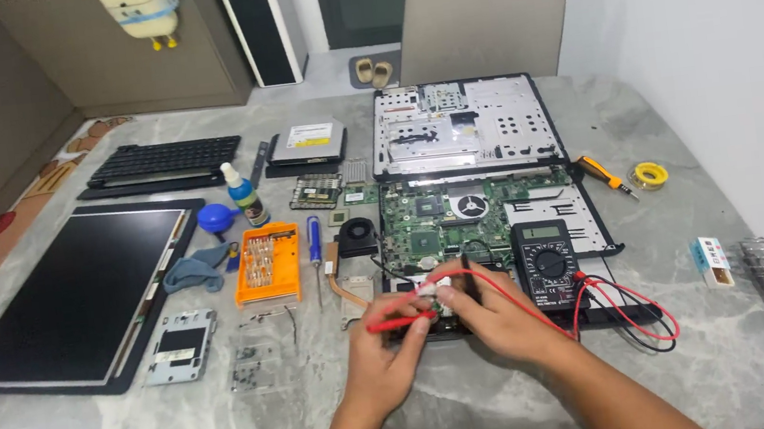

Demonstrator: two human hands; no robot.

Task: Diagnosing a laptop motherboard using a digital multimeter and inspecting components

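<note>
Laptop fully stripped, motherboard (459,215) bare; just below it, left hand (388,353) pinches the red probe (399,321), right hand (499,311) holds the black probe (467,272) beside the multimeter (547,265). Testing underway, reassembly untouched.

A large black laptop screen panel (75,293) is lying flat at the left of the bench. The meter's small grey display (541,233) is sitting by the right hand. A white label (309,136) is covering the disc drive at the back. A small white box (713,261) is lying at the right.
</note>
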